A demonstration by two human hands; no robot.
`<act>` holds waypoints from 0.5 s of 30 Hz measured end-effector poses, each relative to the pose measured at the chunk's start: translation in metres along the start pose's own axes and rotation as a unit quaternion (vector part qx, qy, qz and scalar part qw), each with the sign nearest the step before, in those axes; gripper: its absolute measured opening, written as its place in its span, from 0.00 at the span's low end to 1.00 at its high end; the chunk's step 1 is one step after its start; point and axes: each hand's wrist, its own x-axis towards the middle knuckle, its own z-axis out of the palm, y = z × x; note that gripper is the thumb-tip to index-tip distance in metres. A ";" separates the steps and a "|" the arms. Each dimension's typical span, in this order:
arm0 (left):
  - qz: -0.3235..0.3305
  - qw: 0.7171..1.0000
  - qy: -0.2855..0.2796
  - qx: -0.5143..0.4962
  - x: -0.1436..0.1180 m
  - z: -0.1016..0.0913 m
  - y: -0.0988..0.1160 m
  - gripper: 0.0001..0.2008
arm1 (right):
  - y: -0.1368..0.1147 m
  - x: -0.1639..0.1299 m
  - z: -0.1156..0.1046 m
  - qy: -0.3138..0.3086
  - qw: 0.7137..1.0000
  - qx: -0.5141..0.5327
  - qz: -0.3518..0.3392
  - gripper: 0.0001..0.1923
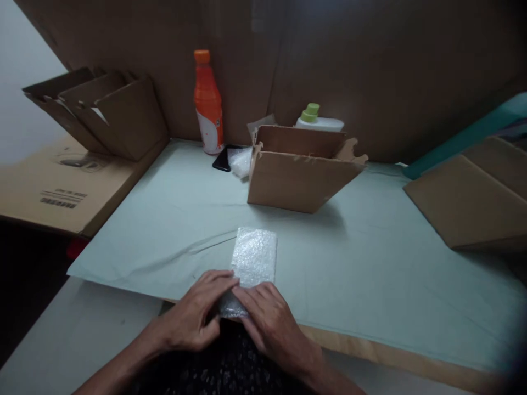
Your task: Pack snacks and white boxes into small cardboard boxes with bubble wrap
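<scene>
A flat, rectangular piece of clear bubble wrap (256,253) lies on the pale green covered table, its near end reaching the front edge. On that near end, my left hand (197,310) grips from the left side, with its fingers over the top and its thumb curled below. My right hand (269,315) holds the same end from the right, fingers bent over the film. Between the two hands the film looks folded or bunched. Whether something is wrapped inside I cannot tell.
An open cardboard box (288,181) stands beyond the wrap. Behind are an orange bottle (209,104), a dark phone (223,159), crumpled bubble wrap (241,163) and a green-capped white bottle (319,122). Cardboard boxes (127,118) stand left; another box (473,197) sits right.
</scene>
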 end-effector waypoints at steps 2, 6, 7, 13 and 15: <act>0.004 1.000 -0.019 0.006 -0.003 0.009 0.008 0.41 | 0.003 -0.007 -0.007 0.005 1.000 0.011 -0.009 0.21; 0.012 0.998 -0.008 0.053 0.007 0.022 0.008 0.38 | 0.011 -0.027 -0.010 0.072 0.997 -0.002 0.014 0.22; 0.013 0.998 0.010 0.061 0.009 0.025 0.007 0.32 | 0.013 -0.030 -0.008 0.091 0.995 0.014 0.031 0.21; -0.119 0.981 0.154 0.020 0.027 0.036 0.003 0.09 | 0.021 -0.018 -0.003 0.119 0.963 0.117 0.210 0.12; -0.162 0.971 0.171 0.034 0.035 0.039 0.002 0.09 | 0.023 -0.016 -0.007 0.151 0.959 0.087 0.223 0.14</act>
